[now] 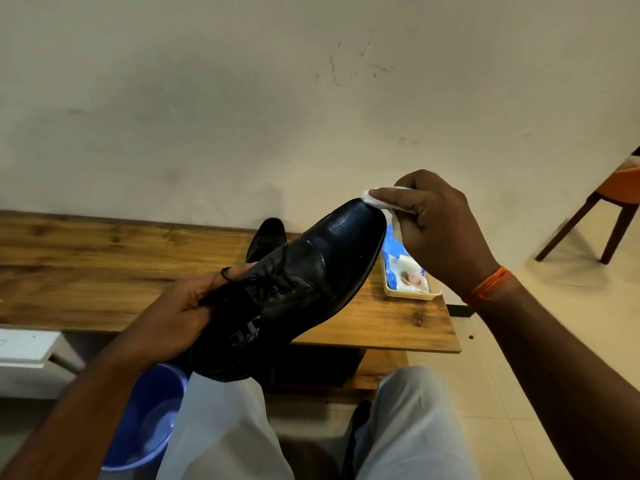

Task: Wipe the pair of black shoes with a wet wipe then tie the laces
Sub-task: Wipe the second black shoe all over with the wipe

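Left hand grips the black shoe at its heel end, fingers curled into the opening and thumb along the collar near the lace ends. Shoe held in the air above the person's lap, tilted, toe pointing up and away to the right. Laces threaded through the eyelets, ends loose. Toe cap shiny and wet-looking.

Right hand clenched on a white wet wipe; the wipe is pinched between thumb and curled fingers and pressed against the tip of the toe. A tail of the wipe hangs down behind the toe. Orange thread band on the right wrist.

Second black shoe stands on the wooden tabletop, behind the held shoe, mostly hidden by it; only its far end shows.

Cream tray on the tabletop's right end, just beside the held shoe's toe, holding a blue-and-white pack; print too small to read.

Blue plastic basin on the floor by the left knee. Light trousers in the foreground. Orange chair with wooden legs at far right. Plain cream wall behind.
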Tool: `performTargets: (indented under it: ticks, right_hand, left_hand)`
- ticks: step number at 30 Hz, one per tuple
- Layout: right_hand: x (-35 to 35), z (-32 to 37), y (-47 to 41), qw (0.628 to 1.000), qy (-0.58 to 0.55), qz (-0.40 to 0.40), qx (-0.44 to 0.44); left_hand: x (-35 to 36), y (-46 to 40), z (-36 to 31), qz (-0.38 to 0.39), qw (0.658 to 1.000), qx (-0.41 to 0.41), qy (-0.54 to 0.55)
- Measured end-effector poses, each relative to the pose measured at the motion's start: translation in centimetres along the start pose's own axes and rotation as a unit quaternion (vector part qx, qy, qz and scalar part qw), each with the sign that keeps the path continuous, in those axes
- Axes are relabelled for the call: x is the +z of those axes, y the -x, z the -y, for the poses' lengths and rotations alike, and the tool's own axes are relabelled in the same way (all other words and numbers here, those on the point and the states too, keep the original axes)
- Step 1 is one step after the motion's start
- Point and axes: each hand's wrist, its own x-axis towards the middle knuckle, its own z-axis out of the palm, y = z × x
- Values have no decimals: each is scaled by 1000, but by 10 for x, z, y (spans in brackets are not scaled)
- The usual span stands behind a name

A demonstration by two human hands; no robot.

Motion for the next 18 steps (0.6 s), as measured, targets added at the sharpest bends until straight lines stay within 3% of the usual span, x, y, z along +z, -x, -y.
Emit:
performTargets:
  ticks: [6, 11, 18]
  right_hand:
    - [5, 16, 13, 999, 39, 21, 4]
    - [6, 8, 13, 998, 45, 29, 26]
    - [16, 15, 16, 998, 50, 40, 5]
  left_hand:
    - [6, 0, 7, -60, 985, 84, -140]
    - [8, -1, 16, -117, 942, 126, -287]
    - [12, -4, 13, -136, 910, 138, -366]
